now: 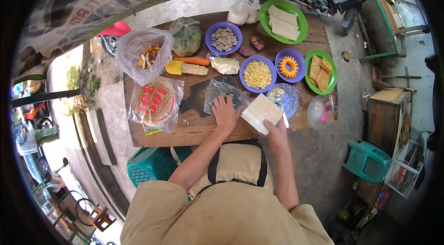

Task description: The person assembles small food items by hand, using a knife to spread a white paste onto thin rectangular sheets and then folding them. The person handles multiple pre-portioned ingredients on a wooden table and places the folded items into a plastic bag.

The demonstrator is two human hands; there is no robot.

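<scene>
Left hand [225, 112]: palm down, fingers spread on a clear plastic bag [222, 93] lying on the wooden table [194, 131].
Right hand [278, 133]: closed round a pale square block [262, 113] — lifted at the table's front edge, just beside the left hand.
Nearby: a clear patterned glass bowl [286, 99] touches the block's far side; a purple bowl of corn kernels [257, 74] sits behind.
Left side: round red-and-green packet [154, 101] — well apart from both hands.

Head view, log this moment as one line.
left hand: flat on clear plastic bag | right hand: holds pale wrapper stack | wooden table: bowls, corn, carrot
</scene>
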